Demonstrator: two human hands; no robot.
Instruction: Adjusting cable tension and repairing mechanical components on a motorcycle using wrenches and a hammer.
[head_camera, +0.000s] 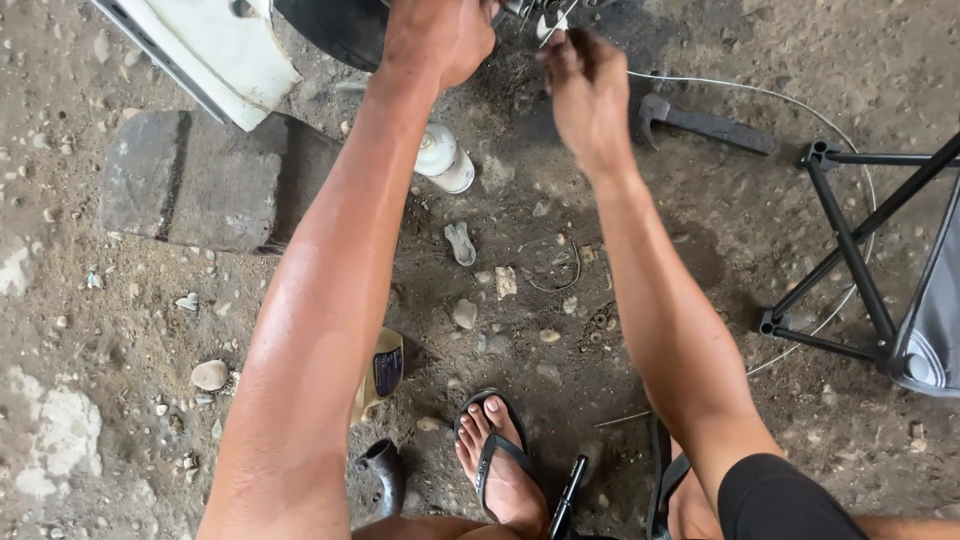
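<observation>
Both my arms reach forward over a dirt floor. My left hand (438, 35) is closed at the top of the view against a dark tyre (335, 30); what it grips is hidden. My right hand (585, 85) pinches a thin wire cable (760, 92) near a metal part at the top edge. The cable loops away to the right and back across the ground. My foot in a black sandal (497, 462) rests below.
A stone block (190, 180) lies left under a white panel (215, 45). A white spray can (443, 158), a hammer (705, 125), a yellow bottle (380, 372), a curved pipe piece (385, 475) and small stones lie around. A black stool frame (860, 260) stands right.
</observation>
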